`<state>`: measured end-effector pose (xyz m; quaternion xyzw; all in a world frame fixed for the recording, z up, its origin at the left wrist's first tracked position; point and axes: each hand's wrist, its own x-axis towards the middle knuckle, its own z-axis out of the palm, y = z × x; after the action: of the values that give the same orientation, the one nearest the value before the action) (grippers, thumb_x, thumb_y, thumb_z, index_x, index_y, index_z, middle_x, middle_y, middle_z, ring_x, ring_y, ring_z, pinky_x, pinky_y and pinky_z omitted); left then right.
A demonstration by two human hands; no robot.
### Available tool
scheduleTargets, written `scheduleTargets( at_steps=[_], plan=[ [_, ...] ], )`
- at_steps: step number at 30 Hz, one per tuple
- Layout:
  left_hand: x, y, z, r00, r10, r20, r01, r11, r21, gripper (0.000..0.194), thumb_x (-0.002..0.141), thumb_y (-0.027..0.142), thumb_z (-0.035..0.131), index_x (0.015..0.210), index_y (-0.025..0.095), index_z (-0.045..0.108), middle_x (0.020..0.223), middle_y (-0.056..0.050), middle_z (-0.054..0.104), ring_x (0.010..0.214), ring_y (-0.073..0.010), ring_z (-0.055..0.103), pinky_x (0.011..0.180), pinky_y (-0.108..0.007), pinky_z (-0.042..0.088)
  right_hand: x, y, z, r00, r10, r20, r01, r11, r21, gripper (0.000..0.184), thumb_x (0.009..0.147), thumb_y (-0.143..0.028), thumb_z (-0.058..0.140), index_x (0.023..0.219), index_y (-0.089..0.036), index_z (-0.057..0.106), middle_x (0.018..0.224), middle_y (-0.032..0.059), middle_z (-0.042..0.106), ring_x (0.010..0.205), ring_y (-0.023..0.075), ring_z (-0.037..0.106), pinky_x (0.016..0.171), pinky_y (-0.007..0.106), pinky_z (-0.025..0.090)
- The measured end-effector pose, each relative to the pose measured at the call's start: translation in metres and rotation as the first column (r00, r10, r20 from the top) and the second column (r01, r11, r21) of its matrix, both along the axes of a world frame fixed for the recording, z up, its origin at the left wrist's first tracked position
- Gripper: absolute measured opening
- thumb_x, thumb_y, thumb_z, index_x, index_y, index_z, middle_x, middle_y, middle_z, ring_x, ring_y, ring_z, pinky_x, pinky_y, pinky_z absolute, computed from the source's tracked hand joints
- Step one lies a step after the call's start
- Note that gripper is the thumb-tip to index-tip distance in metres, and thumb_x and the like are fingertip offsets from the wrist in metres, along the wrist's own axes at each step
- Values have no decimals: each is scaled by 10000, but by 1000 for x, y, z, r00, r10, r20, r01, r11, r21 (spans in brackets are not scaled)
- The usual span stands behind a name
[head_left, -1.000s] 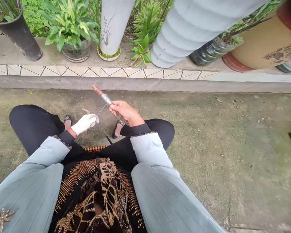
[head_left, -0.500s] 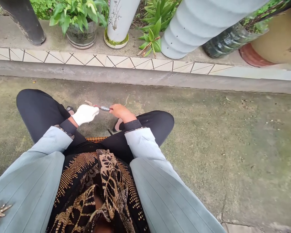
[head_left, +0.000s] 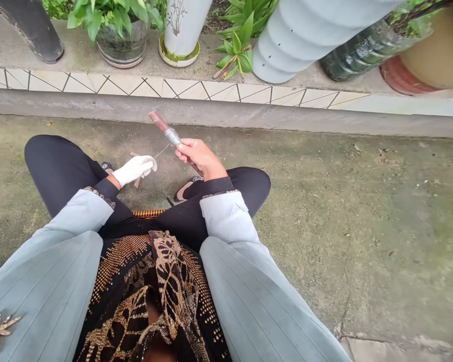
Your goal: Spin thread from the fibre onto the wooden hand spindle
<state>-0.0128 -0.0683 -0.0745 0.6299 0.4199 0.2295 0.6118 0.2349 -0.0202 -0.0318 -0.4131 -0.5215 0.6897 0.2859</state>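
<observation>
- Down the middle of your front hangs a brown-black panel with glittering gold leaf shapes.
- On both sides of that panel your black top carries rows of small gold-orange dots.
- Outermost from the panel you wear a pale blue-grey jacket with thin, dark, widely spaced stripes.
- Well to the left of the panel, a star-shaped, sparkling brooch is fixed to your jacket.
- Ahead of the panel, your jacket sleeves end above black inner cuffs with patterned trim.
- Farther ahead of it, your left hand wears a white glove; your right hand is ungloved.
- Your plain black trousers spread ahead of the panel, on both sides.
</observation>
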Motion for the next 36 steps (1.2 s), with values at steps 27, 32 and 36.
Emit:
scheduleTargets(
  at_steps=[27, 32, 36],
  plan=[
    [-10, 14, 9, 939, 54, -340, 62, 945, 321, 277, 871, 308, 427, 782, 140, 629, 696, -24, 609, 608, -126, 513, 635, -250, 403, -16, -14, 5, 681, 704, 200, -686, 710, -162, 324, 750, -426, 743, 859, -129, 674, 611, -37, 539, 537, 64, 423, 545, 211, 353],
    [-5, 8, -4, 986, -25, -165, 41, 995, 96, 293, 911, 361, 416, 836, 146, 600, 536, 38, 433, 466, -96, 387, 512, -230, 336, 3, 2, 0, 998, 9, 67, -8, 1000, -10, 369, 755, -471, 737, 791, -151, 557, 619, -38, 506, 503, 53, 393, 467, 190, 291],
    [1, 4, 3, 968, -70, -239, 127, 965, 231, 273, 887, 313, 423, 793, 141, 613, 617, 4, 529, 539, -107, 452, 583, -241, 376, -1, 10, -16, 965, -120, 235, 134, 990, -46, 289, 811, -391, 692, 752, -165, 522, 622, -27, 502, 484, 59, 390, 458, 191, 305]
  ],
)
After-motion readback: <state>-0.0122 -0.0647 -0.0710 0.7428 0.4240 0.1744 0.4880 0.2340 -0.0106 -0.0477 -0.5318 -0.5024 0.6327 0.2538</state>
